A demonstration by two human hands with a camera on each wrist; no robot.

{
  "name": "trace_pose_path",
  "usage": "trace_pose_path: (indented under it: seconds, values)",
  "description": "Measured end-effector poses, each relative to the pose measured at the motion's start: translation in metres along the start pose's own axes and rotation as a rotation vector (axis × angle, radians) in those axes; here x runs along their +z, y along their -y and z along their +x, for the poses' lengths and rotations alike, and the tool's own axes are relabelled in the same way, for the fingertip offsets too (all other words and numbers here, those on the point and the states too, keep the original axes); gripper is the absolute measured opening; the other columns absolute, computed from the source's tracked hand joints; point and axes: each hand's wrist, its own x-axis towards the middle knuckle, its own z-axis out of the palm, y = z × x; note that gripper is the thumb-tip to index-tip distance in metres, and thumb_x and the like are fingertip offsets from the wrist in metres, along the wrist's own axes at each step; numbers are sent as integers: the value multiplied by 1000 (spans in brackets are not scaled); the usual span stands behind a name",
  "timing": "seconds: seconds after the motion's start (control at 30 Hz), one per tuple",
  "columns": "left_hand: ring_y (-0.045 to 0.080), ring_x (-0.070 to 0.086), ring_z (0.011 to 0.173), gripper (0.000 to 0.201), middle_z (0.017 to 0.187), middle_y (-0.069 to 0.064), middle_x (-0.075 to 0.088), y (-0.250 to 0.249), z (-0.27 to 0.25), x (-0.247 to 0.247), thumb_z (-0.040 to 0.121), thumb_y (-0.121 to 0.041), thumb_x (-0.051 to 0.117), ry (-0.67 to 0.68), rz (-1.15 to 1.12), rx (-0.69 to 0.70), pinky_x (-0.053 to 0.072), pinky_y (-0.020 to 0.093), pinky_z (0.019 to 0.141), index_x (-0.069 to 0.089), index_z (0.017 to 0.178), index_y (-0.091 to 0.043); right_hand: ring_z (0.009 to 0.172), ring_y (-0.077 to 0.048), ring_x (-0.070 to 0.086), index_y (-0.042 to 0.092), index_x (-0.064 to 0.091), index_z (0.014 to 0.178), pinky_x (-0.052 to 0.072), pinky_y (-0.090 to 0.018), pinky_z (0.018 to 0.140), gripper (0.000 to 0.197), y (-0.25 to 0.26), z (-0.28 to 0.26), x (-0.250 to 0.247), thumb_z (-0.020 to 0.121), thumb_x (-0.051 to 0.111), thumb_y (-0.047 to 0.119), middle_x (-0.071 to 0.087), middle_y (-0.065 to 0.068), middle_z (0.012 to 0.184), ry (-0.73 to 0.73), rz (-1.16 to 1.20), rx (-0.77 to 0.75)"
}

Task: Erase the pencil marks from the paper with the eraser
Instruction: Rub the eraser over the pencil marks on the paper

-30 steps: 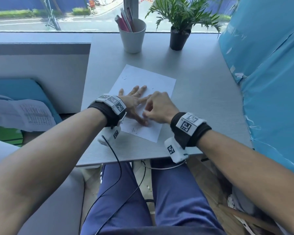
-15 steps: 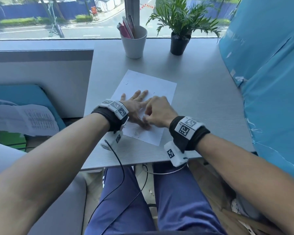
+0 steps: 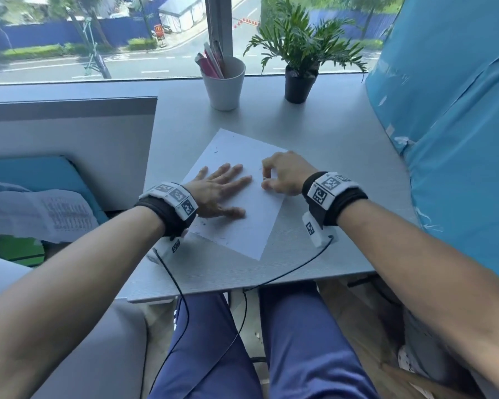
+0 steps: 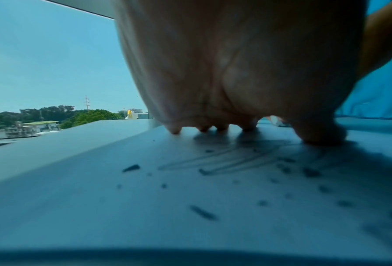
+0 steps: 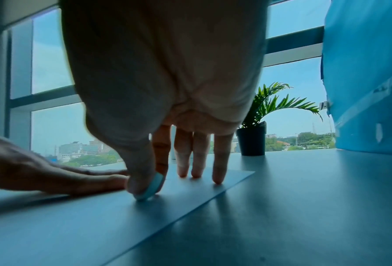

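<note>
1. Paper (image 3: 242,220) lies askew near the front of the grey table (image 3: 329,139), one corner pointing toward the seated person; faint pencil marks (image 4: 224,162) and dark eraser crumbs (image 4: 202,212) show beneath the left palm in the left wrist view.
2. Left hand (image 3: 216,191) is spread flat on the sheet, fingers straight and splayed, pressing it down — it grips nothing.
3. Right hand (image 3: 283,177) sits at the sheet's right edge, just beside the left fingertips. Thumb and forefinger pinch a small pale eraser (image 5: 150,187), its lower end touching the paper; the other three fingers (image 5: 220,162) reach down with their tips on the sheet.
4. At the far edge by the window stand a white cup (image 3: 225,84) holding pens (image 3: 211,63) and a small potted plant (image 3: 300,53) in a black pot — both well apart from the sheet.
5. Blue plastic sheeting (image 3: 450,125) hangs along the table's right side, close to the right wrist.
6. Cables (image 3: 179,283) from the wrist bands trail over the table's near edge onto the lap.
</note>
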Motion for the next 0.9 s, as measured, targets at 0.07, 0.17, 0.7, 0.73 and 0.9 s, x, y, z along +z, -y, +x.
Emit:
trace_pose_path:
  seconds: [0.07,0.17,0.7,0.73,0.9]
  values:
    - [20,-15,153,87,164,-3,-21,9,-5,-4,88,-78,26,-22,12,-113,-11,53,119,-11,156,-38,106,-24,55,23,61,87,45,-33,85,9,-4,0,5,85,64,32,66,-1,110,-21,-53,23]
    - [20,-9,154,75,167,5,-11,7,-17,-13,102,-56,32,-78,97,-263,-11,52,121,-1,160,-20,102,-27,57,27,53,83,38,-31,79,14,-4,-3,5,86,66,30,64,-3,104,-67,-140,40]
    - [19,-23,150,96,162,3,-28,10,-75,33,84,-84,11,-15,-67,-272,-8,48,123,-17,156,-27,91,-26,60,28,53,82,45,-33,78,12,-11,-20,9,87,63,32,66,-2,96,-80,-210,37]
    - [20,-21,150,96,162,5,-27,13,-74,28,87,-80,15,-24,-55,-328,-10,46,122,-17,157,-22,91,-26,61,27,54,82,47,-34,80,12,-9,-20,8,87,63,32,67,-3,96,-77,-215,45]
    - [19,-24,149,95,161,2,-28,-42,-55,16,91,-75,20,-103,-34,-80,-10,47,123,-17,157,-17,90,-28,61,26,56,79,45,-32,76,13,-12,-25,8,86,65,31,67,-4,95,-52,-231,99]
